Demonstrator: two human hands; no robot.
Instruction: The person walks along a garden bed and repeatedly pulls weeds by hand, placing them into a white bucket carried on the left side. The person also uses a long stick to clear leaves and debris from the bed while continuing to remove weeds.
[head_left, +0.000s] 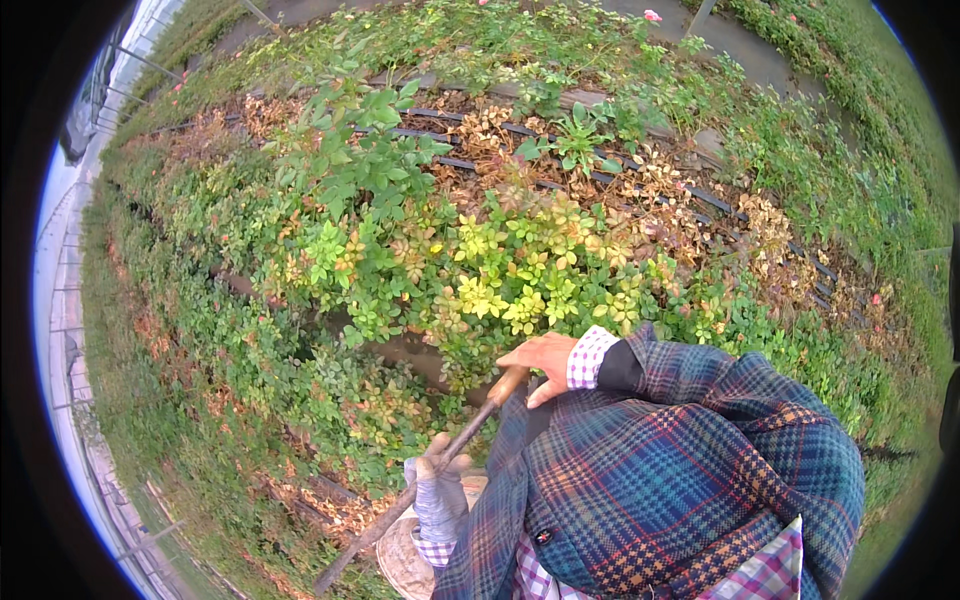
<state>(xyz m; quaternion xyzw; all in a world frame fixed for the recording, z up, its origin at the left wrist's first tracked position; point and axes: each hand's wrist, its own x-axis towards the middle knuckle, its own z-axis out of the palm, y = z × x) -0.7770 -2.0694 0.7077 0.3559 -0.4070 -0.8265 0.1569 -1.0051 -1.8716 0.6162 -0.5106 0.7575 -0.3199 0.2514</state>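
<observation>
My right hand (544, 365), bare, with a checked cuff, lies over the light wooden end of a long wooden handle (471, 429), its fingers around it and its thumb lower down. Nearer my body, my left hand (441, 491) holds the darker part of the same handle. It wears a soiled, pale glove with bare-looking fingertips. The handle slants towards the lower left; no tool head can be made out at its far end. Beneath my left forearm is a round, dirty whitish container (401, 559), partly hidden by the arm. Yellow-green rose bushes (525, 296) stand just beyond my right hand.
Dense green rose bushes (225, 360) spread out on the left. Beyond the near plants run black drip lines (705, 199) among dry brown leaves (487, 127). A broad-leaved weed (581, 142) grows there. A grey path (772, 60) and posts (701, 16) lie farther off.
</observation>
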